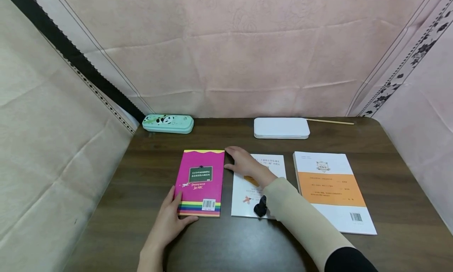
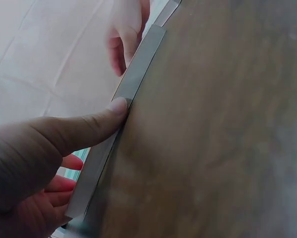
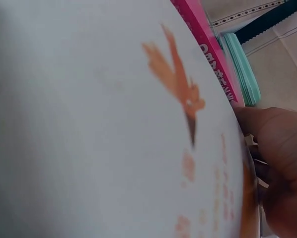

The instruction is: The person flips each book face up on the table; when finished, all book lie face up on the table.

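A pink book lies flat on the dark wooden table. My left hand rests at its near left corner, fingers along the left side and thumb pressed straight against the book's edge. My right hand lies over a white book with an orange bird print, and its fingertips touch the pink book's far right corner. In the right wrist view the pink book shows beyond the white cover. Neither hand grips anything.
An orange-and-white book lies right of the white one. At the table's back stand a teal panda pencil case, a white case and a thin wooden stick. Pink cloth walls close in three sides.
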{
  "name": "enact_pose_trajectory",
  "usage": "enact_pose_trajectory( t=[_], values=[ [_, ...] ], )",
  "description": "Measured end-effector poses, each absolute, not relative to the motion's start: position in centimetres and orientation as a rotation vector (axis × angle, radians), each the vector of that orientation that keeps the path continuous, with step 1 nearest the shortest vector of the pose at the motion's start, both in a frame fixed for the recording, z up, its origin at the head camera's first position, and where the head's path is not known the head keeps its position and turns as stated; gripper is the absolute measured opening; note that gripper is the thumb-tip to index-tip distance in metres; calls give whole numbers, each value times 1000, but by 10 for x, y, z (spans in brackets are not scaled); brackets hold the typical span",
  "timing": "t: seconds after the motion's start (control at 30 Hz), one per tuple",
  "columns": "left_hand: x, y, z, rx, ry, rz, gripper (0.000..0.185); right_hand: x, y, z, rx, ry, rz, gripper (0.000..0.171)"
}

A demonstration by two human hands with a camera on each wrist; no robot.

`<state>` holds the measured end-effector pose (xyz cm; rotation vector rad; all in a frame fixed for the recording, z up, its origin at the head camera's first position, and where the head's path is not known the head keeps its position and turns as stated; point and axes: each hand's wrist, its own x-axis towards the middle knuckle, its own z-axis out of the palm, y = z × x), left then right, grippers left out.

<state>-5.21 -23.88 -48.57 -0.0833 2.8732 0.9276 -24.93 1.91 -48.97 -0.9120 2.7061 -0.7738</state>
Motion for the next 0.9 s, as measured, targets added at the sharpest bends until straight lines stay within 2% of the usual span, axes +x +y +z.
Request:
enact_pose_trajectory(
  t=[0.27,0.63,0.9],
  values=[
    [-57,-233,-484,-130,2813,937,115,-250,18,-489,-974,2665,-766,62],
    [-56,-234,-484,-139,2815,942,114,-250,18,-489,-911,2620,-957,53],
    [-53,-241,-486,-105,2960,928,111,-252,20,-482,-930,2648,-1009,61]
  ],
)
